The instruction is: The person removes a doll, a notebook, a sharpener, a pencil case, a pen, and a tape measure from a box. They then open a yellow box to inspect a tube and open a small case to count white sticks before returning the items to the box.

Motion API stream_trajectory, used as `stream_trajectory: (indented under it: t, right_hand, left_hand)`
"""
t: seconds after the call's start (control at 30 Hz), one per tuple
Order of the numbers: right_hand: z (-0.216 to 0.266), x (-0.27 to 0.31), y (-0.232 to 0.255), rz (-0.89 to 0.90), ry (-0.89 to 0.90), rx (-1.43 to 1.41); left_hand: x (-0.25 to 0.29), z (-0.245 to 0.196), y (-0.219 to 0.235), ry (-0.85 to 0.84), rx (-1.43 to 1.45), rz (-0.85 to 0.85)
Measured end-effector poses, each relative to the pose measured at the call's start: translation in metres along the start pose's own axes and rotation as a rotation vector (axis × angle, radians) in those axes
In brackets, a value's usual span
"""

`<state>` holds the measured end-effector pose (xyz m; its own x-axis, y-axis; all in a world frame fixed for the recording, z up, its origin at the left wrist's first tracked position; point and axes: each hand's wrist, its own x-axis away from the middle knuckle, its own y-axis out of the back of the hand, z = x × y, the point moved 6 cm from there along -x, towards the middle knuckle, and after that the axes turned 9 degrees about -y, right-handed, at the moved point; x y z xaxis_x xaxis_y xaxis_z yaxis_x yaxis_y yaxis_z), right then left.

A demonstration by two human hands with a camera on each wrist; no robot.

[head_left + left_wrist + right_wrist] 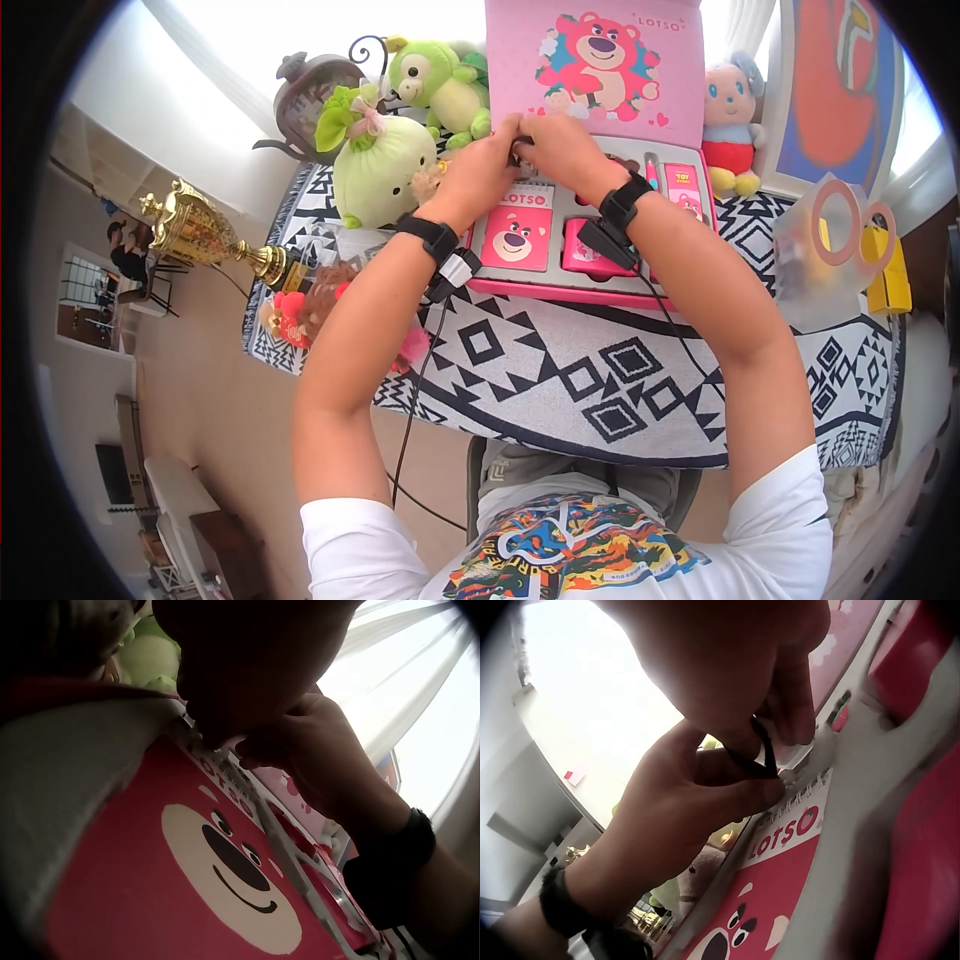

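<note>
My left hand (pixel 482 172) and right hand (pixel 568 152) meet over the back of a pink gift box (pixel 580 292), fingertips close together. A thin, dark, looped band (pixel 765 750) is pinched between them in the right wrist view; its exact kind I cannot tell. Right below the hands lies a spiral notepad (pixel 517 238) with a pink bear face and LOTSO lettering, set in the box's pale insert. The right hand (pixel 727 667) covers part of the band, and the left thumb and fingers (pixel 739 801) grip it from the other side.
The box's upright lid (pixel 600 70) stands behind the hands. Green plush toys (pixel 385 170) crowd the left, with a gold trophy (pixel 205 235) beyond. At the right are a blue-headed plush (pixel 733 120), a painting (pixel 835 90) and a translucent bag (pixel 825 250). Cables hang from both wrists.
</note>
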<state>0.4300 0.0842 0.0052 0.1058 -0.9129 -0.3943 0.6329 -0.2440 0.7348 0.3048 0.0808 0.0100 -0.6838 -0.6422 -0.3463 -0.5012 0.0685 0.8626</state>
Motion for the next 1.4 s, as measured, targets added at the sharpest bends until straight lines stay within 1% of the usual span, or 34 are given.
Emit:
stream_trajectory:
  t: [0.1, 0.17, 0.2, 0.23, 0.27, 0.3, 0.33, 0.37, 0.4, 0.47, 0.5, 0.57, 0.6, 0.67, 0.7, 0.77, 0.83, 0.87, 0.9, 0.93, 0.97, 1.03, 1.1, 1.17, 1.23, 1.3, 1.33, 1.37, 1.4]
  right_hand:
    - [-0.005, 0.005, -0.008, 0.026, 0.020, -0.009]
    - [-0.008, 0.007, -0.008, 0.089, -0.030, -0.068]
    - [-0.008, 0.007, -0.006, 0.086, -0.032, -0.067]
    - [-0.011, 0.005, -0.007, 0.124, -0.079, -0.156]
    - [-0.014, 0.004, -0.009, 0.161, -0.127, -0.246]
    - [-0.016, 0.005, -0.008, 0.158, -0.130, -0.247]
    - [-0.018, 0.005, -0.006, 0.158, -0.189, -0.286]
    - [-0.020, 0.006, -0.005, 0.159, -0.247, -0.325]
    - [-0.019, 0.009, -0.004, 0.159, -0.247, -0.324]
    - [-0.012, 0.013, -0.001, 0.144, -0.085, -0.276]
    - [-0.012, 0.012, -0.001, 0.143, -0.084, -0.275]
    - [-0.011, 0.009, -0.005, 0.127, -0.054, -0.145]
    - [-0.012, 0.010, -0.006, 0.125, -0.059, -0.144]
    - [-0.006, 0.011, -0.004, 0.076, 0.004, -0.132]
    - [-0.007, 0.011, -0.003, 0.070, -0.011, -0.121]
    - [0.002, 0.017, 0.008, -0.051, 0.148, -0.136]
    - [0.016, 0.028, 0.030, -0.091, 0.174, -0.175]
    - [0.020, 0.040, 0.048, -0.103, 0.137, -0.148]
    - [0.033, 0.055, 0.066, -0.133, 0.192, -0.135]
    - [0.046, 0.070, 0.083, -0.163, 0.255, -0.123]
    - [0.049, 0.085, 0.097, -0.174, 0.235, -0.103]
    - [0.053, 0.131, 0.132, -0.216, 0.256, -0.233]
    - [0.054, 0.185, 0.168, -0.278, 0.272, -0.150]
    - [0.051, 0.241, 0.201, -0.234, 0.190, -0.079]
    - [0.042, 0.297, 0.228, -0.228, 0.040, -0.021]
    - [0.028, 0.353, 0.252, -0.240, -0.177, 0.095]
    - [0.020, 0.381, 0.262, -0.285, -0.254, 0.100]
    - [0.011, 0.406, 0.269, -0.330, -0.326, 0.106]
    - [0.005, 0.424, 0.273, -0.332, -0.328, 0.106]
  left_hand:
    - [0.001, 0.006, -0.002, -0.003, -0.039, -0.031]
    - [0.003, 0.007, -0.002, 0.019, -0.015, -0.030]
    - [0.003, 0.009, -0.001, 0.041, 0.004, -0.028]
    - [0.003, 0.009, -0.001, 0.038, 0.003, -0.027]
    - [0.003, 0.010, 0.002, 0.036, 0.033, -0.082]
    - [0.003, 0.011, 0.005, 0.035, 0.063, -0.136]
    - [0.001, 0.011, 0.006, 0.033, 0.063, -0.135]
    - [0.000, 0.012, 0.011, 0.021, 0.056, -0.193]
    - [0.000, 0.012, 0.016, 0.009, 0.048, -0.251]
    - [-0.004, 0.018, 0.014, -0.001, 0.074, -0.239]
    - [-0.005, 0.020, 0.012, -0.012, 0.100, -0.224]
    - [-0.005, 0.019, 0.015, -0.010, 0.070, -0.227]
    - [-0.004, 0.017, 0.016, -0.006, 0.041, -0.230]
    - [-0.001, 0.017, 0.021, 0.002, 0.018, -0.247]
    - [-0.002, 0.016, 0.024, 0.007, 0.000, -0.265]
    - [0.000, 0.004, 0.034, 0.028, 0.020, -0.255]
    - [0.005, -0.017, 0.048, 0.023, 0.069, -0.233]
    - [0.009, -0.032, 0.056, -0.009, 0.092, -0.266]
    - [0.016, -0.049, 0.062, -0.035, 0.113, -0.301]
    - [0.024, -0.073, 0.067, -0.068, 0.181, -0.293]
    - [0.033, -0.096, 0.071, -0.100, 0.246, -0.287]
    - [0.054, -0.126, 0.068, -0.099, 0.337, -0.248]
    - [0.074, -0.147, 0.059, -0.230, 0.371, -0.222]
    - [0.089, -0.166, 0.049, -0.304, 0.277, -0.098]
    - [0.102, -0.172, 0.033, -0.271, 0.281, -0.056]
    - [0.115, -0.180, 0.010, -0.375, 0.210, 0.052]
    - [0.119, -0.189, 0.000, -0.332, 0.258, 0.097]
    - [0.121, -0.196, -0.010, -0.333, 0.261, 0.103]
    - [0.125, -0.204, -0.024, -0.375, 0.294, 0.167]
